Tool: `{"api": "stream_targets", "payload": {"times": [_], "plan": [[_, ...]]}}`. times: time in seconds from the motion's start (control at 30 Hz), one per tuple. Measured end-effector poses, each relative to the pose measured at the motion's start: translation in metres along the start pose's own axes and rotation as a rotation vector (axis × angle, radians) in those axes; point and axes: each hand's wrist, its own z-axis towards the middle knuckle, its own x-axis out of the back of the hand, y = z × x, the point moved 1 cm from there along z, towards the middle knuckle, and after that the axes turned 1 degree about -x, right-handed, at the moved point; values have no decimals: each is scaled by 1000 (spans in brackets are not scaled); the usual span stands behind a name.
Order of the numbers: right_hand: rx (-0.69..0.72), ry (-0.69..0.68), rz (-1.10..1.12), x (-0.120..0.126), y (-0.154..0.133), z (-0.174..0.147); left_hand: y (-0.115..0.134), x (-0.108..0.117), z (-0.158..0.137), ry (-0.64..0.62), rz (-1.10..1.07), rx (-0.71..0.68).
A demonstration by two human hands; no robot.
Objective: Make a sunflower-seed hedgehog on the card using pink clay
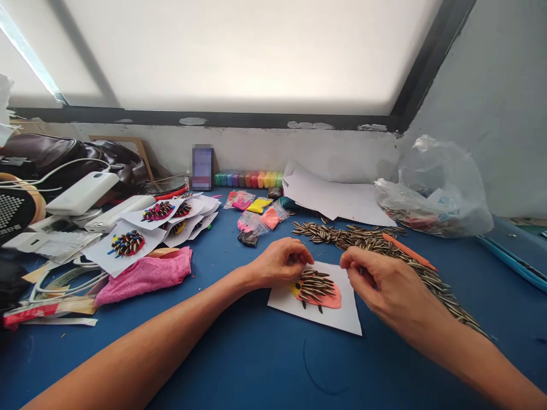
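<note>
A white paper card [287, 308] lies on the blue table, bearing a flattened pink clay shape [334, 300] with a yellow end. Rows of striped sunflower seeds [315, 287] stick into the clay, and two dark bits show below it. Over the card's upper left my left hand [282, 261] is closed, fingertips curled near the yellow end; what they hold, if anything, is hidden. My right hand [380, 279] is beside the card's right edge, thumb and fingers drawn together, with whatever is between them out of sight. A heap of loose sunflower seeds [367, 238] spreads behind and right of it.
Small clay packets [259, 205] and a row of coloured clay [249, 180] sit at the back. Finished seed cards [128, 245] overlap at left, by a pink cloth [147, 277] and white power banks [82, 192]. Paper sheets [337, 196] and a plastic bag [436, 191] stand back right.
</note>
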Motion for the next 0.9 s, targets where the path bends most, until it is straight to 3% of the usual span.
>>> {"api": "stream_targets", "payload": {"times": [0.17,0.23,0.4,0.63,0.9], "plan": [[-39,-121,263,6,0,-9,-1,0,0,8,-7,-30],[-67,-107,343,7,2,-13,-2,0,0,9,-3,-27],[90,-7,217,3,-2,-20,-1,0,1,-2,8,4],[217,328,40,-4,7,-19,4,0,1,0,30,21],[218,208,78,-7,10,-22,5,1,1,-4,27,37]]}}
